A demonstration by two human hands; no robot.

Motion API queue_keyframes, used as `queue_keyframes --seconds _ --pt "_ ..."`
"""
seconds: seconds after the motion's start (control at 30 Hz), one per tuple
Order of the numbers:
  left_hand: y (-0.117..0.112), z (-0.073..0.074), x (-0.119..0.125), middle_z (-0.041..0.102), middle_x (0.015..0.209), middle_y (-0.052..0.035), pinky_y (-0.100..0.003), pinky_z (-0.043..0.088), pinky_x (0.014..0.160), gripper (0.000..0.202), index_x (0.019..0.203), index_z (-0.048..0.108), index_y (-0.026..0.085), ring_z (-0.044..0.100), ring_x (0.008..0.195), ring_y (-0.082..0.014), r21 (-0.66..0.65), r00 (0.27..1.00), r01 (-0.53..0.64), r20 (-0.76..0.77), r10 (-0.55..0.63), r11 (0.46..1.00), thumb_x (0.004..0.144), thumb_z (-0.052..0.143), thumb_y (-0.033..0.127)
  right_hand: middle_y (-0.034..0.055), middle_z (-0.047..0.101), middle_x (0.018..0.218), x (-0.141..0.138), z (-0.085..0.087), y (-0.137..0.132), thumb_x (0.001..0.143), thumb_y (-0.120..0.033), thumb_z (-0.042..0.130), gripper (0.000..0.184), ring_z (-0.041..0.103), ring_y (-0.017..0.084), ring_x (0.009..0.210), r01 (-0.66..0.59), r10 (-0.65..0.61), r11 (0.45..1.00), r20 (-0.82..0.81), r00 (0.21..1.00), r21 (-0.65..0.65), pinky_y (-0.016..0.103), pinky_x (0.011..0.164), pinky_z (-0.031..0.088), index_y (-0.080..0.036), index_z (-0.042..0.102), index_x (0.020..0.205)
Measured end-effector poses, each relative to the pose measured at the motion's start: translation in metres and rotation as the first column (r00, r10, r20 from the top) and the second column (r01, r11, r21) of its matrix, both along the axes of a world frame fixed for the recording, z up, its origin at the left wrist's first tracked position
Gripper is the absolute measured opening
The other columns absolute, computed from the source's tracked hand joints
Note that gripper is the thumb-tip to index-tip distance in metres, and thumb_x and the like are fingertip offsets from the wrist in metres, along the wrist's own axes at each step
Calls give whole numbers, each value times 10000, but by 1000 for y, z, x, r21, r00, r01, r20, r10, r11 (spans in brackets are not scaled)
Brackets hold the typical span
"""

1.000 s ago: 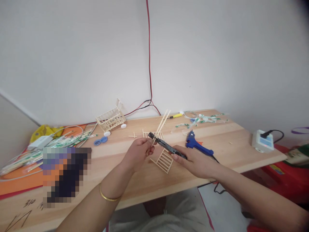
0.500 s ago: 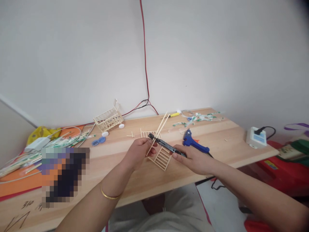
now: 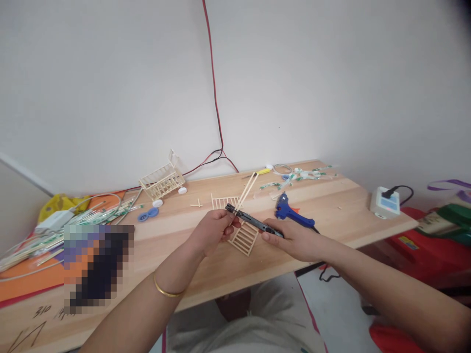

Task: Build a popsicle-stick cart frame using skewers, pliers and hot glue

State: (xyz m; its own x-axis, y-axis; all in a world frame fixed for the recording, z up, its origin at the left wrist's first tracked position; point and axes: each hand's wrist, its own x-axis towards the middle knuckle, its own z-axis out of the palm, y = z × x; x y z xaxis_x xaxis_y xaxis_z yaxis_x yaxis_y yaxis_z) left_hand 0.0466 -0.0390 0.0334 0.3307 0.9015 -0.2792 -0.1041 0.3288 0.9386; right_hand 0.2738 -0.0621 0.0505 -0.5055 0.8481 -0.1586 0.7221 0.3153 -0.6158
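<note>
My left hand pinches two thin wooden sticks, which slant up to the right from its fingertips. In my right hand is a slim dark grey pliers-like tool; its black tip lies across the lower ends of the sticks, close to my left fingers. Whether its jaws grip the sticks I cannot tell. Just below the tool a small ladder-like stick frame lies flat on the wooden table. Behind my left fingers rests a second slatted frame, partly covered.
A stick-built cart with white cap wheels stands at the back left. Blue caps and bundled sticks lie left. A blue glue gun is beyond my right hand. Plastic wrappers and a white power box are farther right.
The view has shifted slightly, moving the table items a little left. The sticks' lower ends, which showed below the tool, no longer stick out there. Both hands keep their hold.
</note>
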Motion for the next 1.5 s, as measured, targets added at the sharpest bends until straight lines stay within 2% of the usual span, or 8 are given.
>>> queue_keyframes --seconds 0.4,0.5,0.63,0.83,1.0,1.23,1.37,1.5 --pt "-7 -1 10 542 673 -4 -203 202 452 260 705 551 112 313 458 -31 91 999 -31 -7 31 995 751 610 362 74 674 999 8 2 -1 876 -625 354 537 624 237 865 -34 35 999 41 999 -30 303 757 445 -223 558 1168" --pt "-7 -3 11 524 635 10 -211 204 459 256 705 554 118 306 452 -38 117 998 -48 -30 52 992 765 589 365 72 676 937 9 2 0 882 -615 353 516 619 227 829 -28 29 999 40 999 -14 298 742 441 -213 573 1119" --pt "-5 -6 13 410 496 58 -219 218 473 256 689 564 134 296 434 -56 161 991 -42 -119 62 986 795 551 367 75 666 860 9 -1 1 884 -617 342 511 606 211 773 0 -2 999 46 999 42 283 713 431 -186 594 991" --pt "12 -4 28 530 625 9 -214 240 468 191 672 538 133 328 434 -49 119 983 -51 -168 71 992 815 494 252 74 656 809 13 -5 10 869 -638 346 527 601 207 737 10 -12 999 70 997 35 277 681 432 -175 593 909" --pt "29 -1 42 554 643 -1 -200 264 467 162 664 547 129 330 427 -38 109 981 -20 -189 41 994 799 507 209 80 660 791 17 -3 16 850 -648 374 537 609 234 780 104 -106 994 57 993 34 287 685 438 -174 616 924" --pt "47 -6 54 572 637 -10 -181 270 454 113 647 562 122 385 446 -39 35 973 15 -230 -6 999 753 539 156 44 594 673 17 -5 15 879 -650 258 590 562 181 648 157 -157 987 44 987 16 263 586 401 -163 579 792" --pt "59 -6 59 564 606 -6 -182 171 407 135 633 546 118 298 386 -18 -49 967 67 -242 -77 997 764 537 150 6 504 536 19 -15 20 848 -701 271 584 510 145 490 245 -240 961 58 969 -129 243 465 382 -175 506 752" --pt "70 -4 64 525 526 -10 -181 125 394 175 574 509 113 275 365 -14 -161 949 106 -278 -148 981 736 573 136 -23 463 458 20 -20 30 818 -745 271 592 443 108 352 299 -313 857 37 949 -419 230 371 376 -188 434 699"
